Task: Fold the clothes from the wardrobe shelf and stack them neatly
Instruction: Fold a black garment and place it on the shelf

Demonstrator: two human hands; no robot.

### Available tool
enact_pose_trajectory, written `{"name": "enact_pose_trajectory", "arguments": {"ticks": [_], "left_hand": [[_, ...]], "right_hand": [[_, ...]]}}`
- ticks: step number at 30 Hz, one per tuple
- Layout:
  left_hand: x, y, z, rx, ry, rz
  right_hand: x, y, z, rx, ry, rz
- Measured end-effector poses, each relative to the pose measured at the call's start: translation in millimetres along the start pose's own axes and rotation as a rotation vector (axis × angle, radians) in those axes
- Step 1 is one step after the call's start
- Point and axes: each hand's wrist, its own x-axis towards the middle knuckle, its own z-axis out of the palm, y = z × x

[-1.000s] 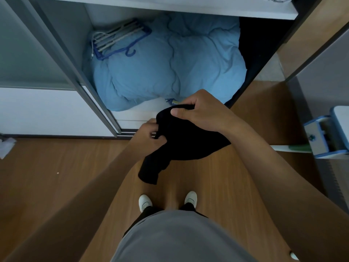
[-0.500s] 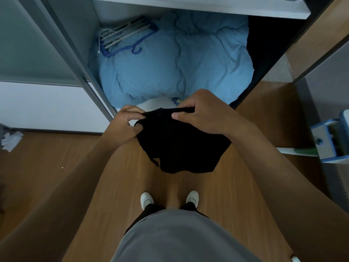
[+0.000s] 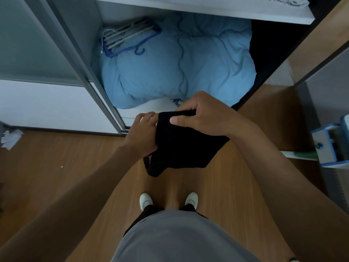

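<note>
— Any writing to read?

— Nothing legible. A small blue and yellow scrap (image 3: 177,101) sits at the front edge of the duvet (image 3: 179,69), just beyond the right hand (image 3: 202,114), and it is too blurred to read. The blue and white thing (image 3: 328,146) at the right edge shows no lettering I can make out.

— The hands, then?

— Both are out in front of the body, close together, forearms angling in from the lower corners. The left hand (image 3: 143,133) has its fingers curled over the left edge of the black garment (image 3: 181,148) and clutches it. The right hand grips the top edge, fingers wrapped over the far side and thumb flat on the near face.

— Where is the garment?

— In the air between the two hands, bunched at the top and drooping below them over the wooden floor (image 3: 56,167), in front of the open wardrobe. A thin loop of it trails at the lower left.

— And the wardrobe?

— The bottom compartment holds the light blue duvet, with a bundle of hangers (image 3: 128,38) lying on its back left part. A white shelf (image 3: 207,8) runs above, with grey cloth (image 3: 289,0) on it at the right. The sliding door (image 3: 37,44) stands to the left.

— Anything else?

— White shoes (image 3: 145,201) on the floor below the garment, a grey shirt (image 3: 179,239) at the bottom, and crumpled white stuff (image 3: 11,138) on the floor at far left.
</note>
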Motion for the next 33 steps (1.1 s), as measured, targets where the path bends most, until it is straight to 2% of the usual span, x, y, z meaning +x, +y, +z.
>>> {"name": "enact_pose_trajectory", "arguments": {"ticks": [2,7,10,12,14,17,19,24,27,31,33], "left_hand": [[1,3,-1,0.034,-0.009,0.029],[1,5,-6,0.055,0.191,0.16],[1,3,-7,0.052,0.205,0.193],[0,-1,-1,-0.085,0.15,0.233],[0,-5,8,-0.326,0.01,0.207],[-2,-5,25,-0.609,-0.174,-0.048],[-4,-6,35,-0.646,-0.232,-0.139],[-13,-30,52,-0.214,-0.11,0.026],[-16,-35,59,0.008,-0.181,0.022],[-17,-32,65,0.092,-0.268,-0.015],[-20,-36,71,0.059,-0.298,-0.056]], "right_hand": [[0,0,-1,0.009,-0.002,0.007],[3,6,4,-0.058,-0.01,0.048],[4,8,8,-0.071,-0.028,0.046],[4,9,9,-0.058,-0.039,0.039],[3,9,8,-0.049,-0.056,0.031],[2,11,6,-0.062,-0.064,0.026],[-1,12,5,-0.08,-0.067,0.027],[-8,20,6,-0.126,-0.102,0.041],[-9,21,12,-0.11,-0.135,0.02],[-10,23,15,-0.051,-0.148,0.033],[-11,25,15,-0.04,-0.153,0.031]]}}
